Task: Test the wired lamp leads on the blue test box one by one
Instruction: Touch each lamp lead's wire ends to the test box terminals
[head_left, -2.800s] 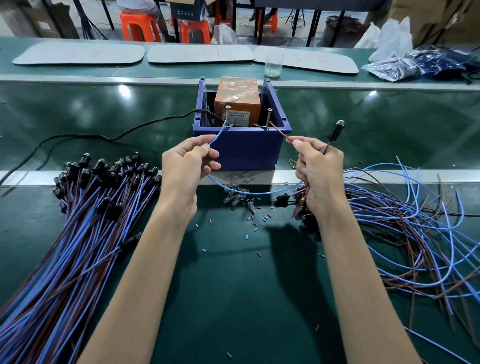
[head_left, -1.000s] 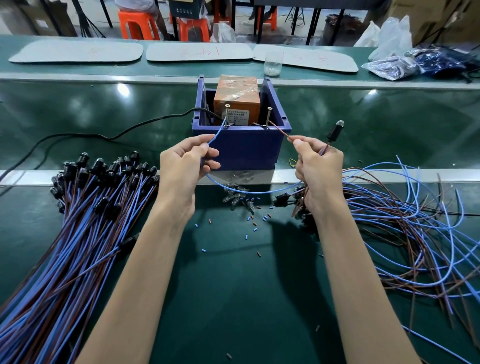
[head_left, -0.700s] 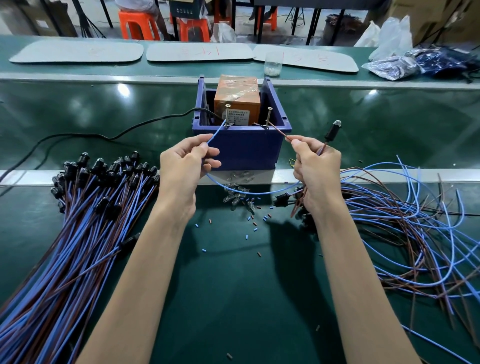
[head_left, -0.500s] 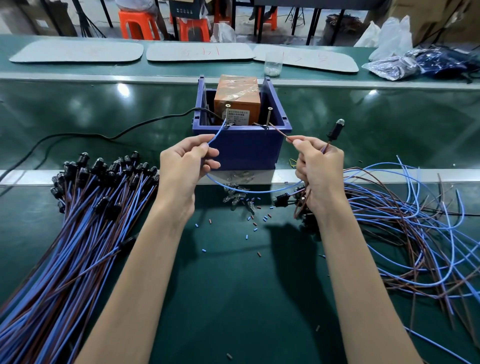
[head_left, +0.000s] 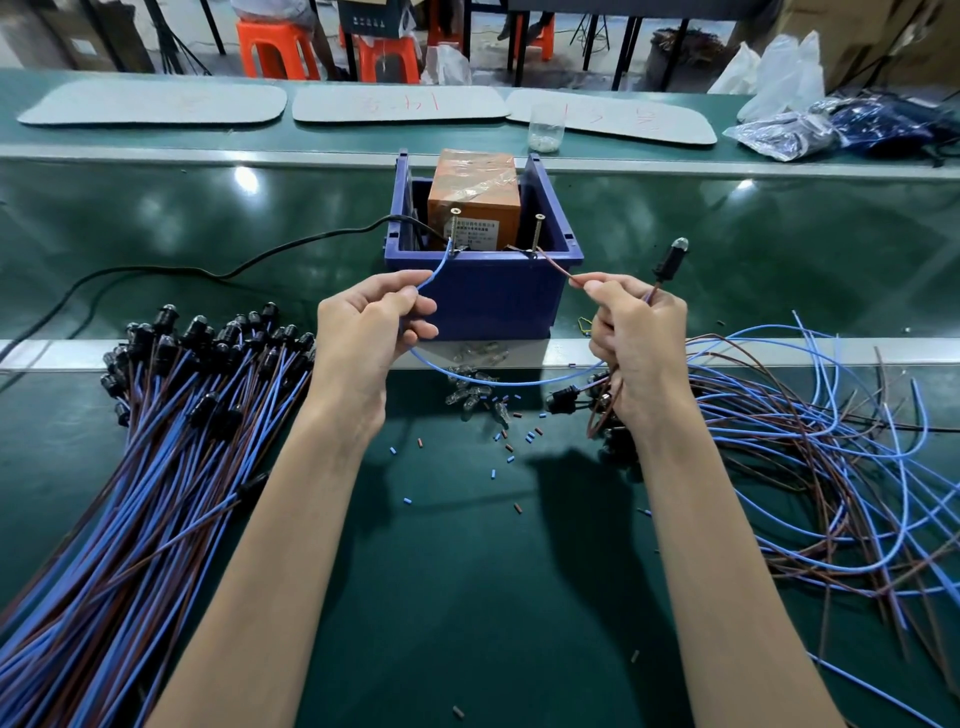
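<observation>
Lamp leads lie closest to where I stand: a combed-out bundle (head_left: 171, 467) on the left of the green table (head_left: 467, 597) and a loose tangle (head_left: 831, 457) on the right, with bare cloth between the person's forearms for moving. They look light and floppy, thin wire with a small black holder at one end, so I'd expect them to snag on their neighbours if dragged. A bit further in lie cut bits of sleeving (head_left: 511, 447) and small glass bulbs (head_left: 470, 395), which look fragile and would roll. Above them is the lead under test. The left hand (head_left: 363, 332) is curled round and pinches its blue wire (head_left: 441, 265); the right hand (head_left: 639, 343) pinches the brown wire (head_left: 553, 262) between thumb and forefinger, and the lamp holder (head_left: 670, 260) sticks up behind its fingers. Gripping close to the stripped ends, as both hands do, seems the sensible hold, since a longer free length would bend away. Each wire end reaches the foot of a screw, left (head_left: 455, 228) and right (head_left: 538, 234), on the front rim of the blue test box (head_left: 488, 296), which sits just past the metal rail (head_left: 753, 348). I cannot tell if the bulb glows. An orange block (head_left: 475, 192) fills the box and a black cable (head_left: 208, 270) runs off left. Beyond are grey mats (head_left: 400, 104), a plastic cup (head_left: 545, 130) and bags (head_left: 779, 135).
</observation>
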